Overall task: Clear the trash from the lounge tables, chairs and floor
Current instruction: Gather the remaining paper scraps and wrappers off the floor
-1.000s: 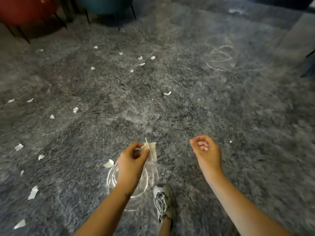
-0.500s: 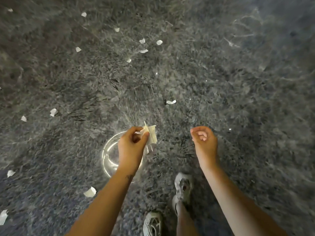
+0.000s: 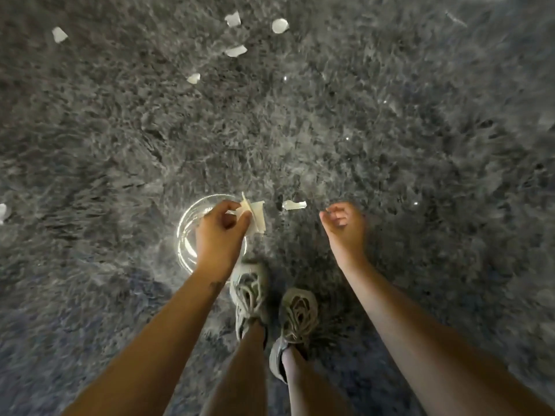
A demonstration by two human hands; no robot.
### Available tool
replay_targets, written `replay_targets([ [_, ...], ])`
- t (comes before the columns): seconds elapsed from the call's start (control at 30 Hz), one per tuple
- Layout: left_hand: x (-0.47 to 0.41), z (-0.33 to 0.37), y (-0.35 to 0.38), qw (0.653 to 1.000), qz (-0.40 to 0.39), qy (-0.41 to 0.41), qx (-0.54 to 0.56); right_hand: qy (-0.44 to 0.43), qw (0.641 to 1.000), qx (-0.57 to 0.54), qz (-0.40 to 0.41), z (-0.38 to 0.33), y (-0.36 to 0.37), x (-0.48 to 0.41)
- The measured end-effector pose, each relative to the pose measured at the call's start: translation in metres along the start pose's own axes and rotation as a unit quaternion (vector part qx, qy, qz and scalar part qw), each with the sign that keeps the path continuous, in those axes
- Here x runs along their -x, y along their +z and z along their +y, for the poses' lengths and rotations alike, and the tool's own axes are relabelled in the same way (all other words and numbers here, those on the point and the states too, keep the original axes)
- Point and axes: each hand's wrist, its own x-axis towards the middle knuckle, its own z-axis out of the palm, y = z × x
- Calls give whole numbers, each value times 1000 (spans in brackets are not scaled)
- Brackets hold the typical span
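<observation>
Fingers (image 3: 220,206) of the left hand (image 3: 220,235) are pinching a small bunch of pale paper scraps (image 3: 255,216) between thumb and forefinger, and the scraps are sticking out past the knuckles toward the right. This grip is looking the same as half a second ago. Under that hand a clear, shiny round rim (image 3: 185,232) is catching the light. Whether it is a bag mouth or a bowl, and how it is being held, I cannot tell.

Fingers (image 3: 336,210) of the right hand (image 3: 345,228) are hanging loosely curled with a gap between thumb and forefinger and nothing showing inside them. They are sitting slightly looser than before.

Just beyond and between the two hands, one torn scrap (image 3: 294,204) is lying on the grey shag carpet (image 3: 390,145). Half a second ago it was lying well ahead of the hands, so the view has been moving forward and tipping down.

Below the wrists, the left shoe (image 3: 249,291) and the right shoe (image 3: 297,315) are now both showing in full with bare shins above them, where earlier only parts were showing.

Farther out, more litter is waiting on the carpet:
- a cluster of four pieces (image 3: 236,51) near the top centre, now sitting closer
- a lone piece (image 3: 59,34) at the upper left
- another bit (image 3: 2,211) at the left edge
</observation>
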Motion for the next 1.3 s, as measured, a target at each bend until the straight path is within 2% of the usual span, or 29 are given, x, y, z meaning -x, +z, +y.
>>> replay_targets([
  [0.23,-107,-60,68,1000,-4,-11,21,19,988,138,-65,103,68,-90],
  [0.4,-155,-108,96,999,-20,-26,34,23,978,205,-40,162,105,-124],
  [0.67,-185,-132,101,996,-13,-66,52,98,966,236,-32,186,135,-151],
  [0.8,-183,-108,95,996,-7,-83,43,76,988,132,-1,134,125,-152],
  [0.9,-178,-68,85,994,13,-95,51,52,998,-30,35,56,108,-150],
  [0.97,-177,-29,78,992,21,-102,70,32,996,-83,27,-1,99,-148],
  [1.13,-182,91,52,983,23,-104,150,33,993,-107,-25,-136,94,-147],
  [1.3,-199,195,22,970,25,-87,227,14,997,-71,1,-242,91,-176],
])
